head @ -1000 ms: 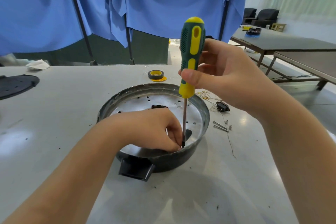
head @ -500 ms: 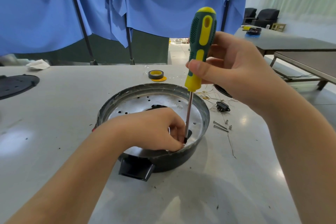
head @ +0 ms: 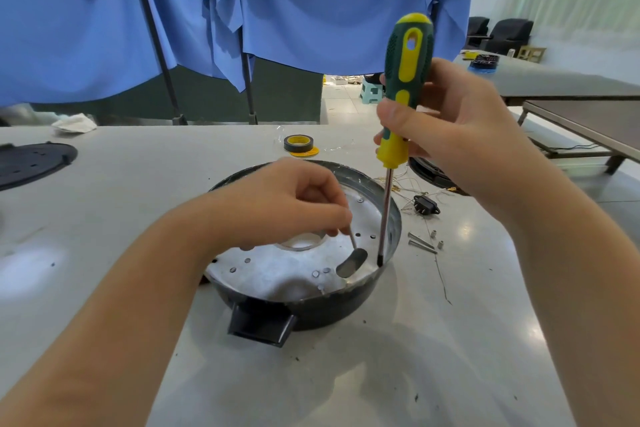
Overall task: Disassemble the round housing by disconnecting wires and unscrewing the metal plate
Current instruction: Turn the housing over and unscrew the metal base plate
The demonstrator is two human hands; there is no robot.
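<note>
The round housing (head: 311, 308), a dark shallow bowl with a black rectangular tab on its near side, sits on the grey counter (head: 138, 204) directly in front of the person. Inside it lies the metal plate (head: 287, 270), silver, dotted with small holes and with a round opening near its middle. The left hand (head: 287, 204) hovers over the plate with its fingers curled, pinching a long thin screw (head: 352, 238) between fingertips; the screw points down toward an oval hole near the plate's right edge. The right hand (head: 446, 128) grips the green-and-yellow handle of a screwdriver (head: 403, 107), thumb wrapped across the front. The tool stands nearly upright, and its dark tip rests at the plate's right edge, just inside the housing wall.

Just right of the housing, two loose screws (head: 420, 243) and small spacers lie on the counter, and beyond them a black plug connector (head: 426, 206) with thin wires (head: 408, 189) trailing off. A roll of black tape (head: 298, 143) sits behind the housing. A flat black disc (head: 33, 163) lies at the far left, with a crumpled white cloth (head: 74, 122) behind it. Blue fabric (head: 294, 3) hangs along the back.
</note>
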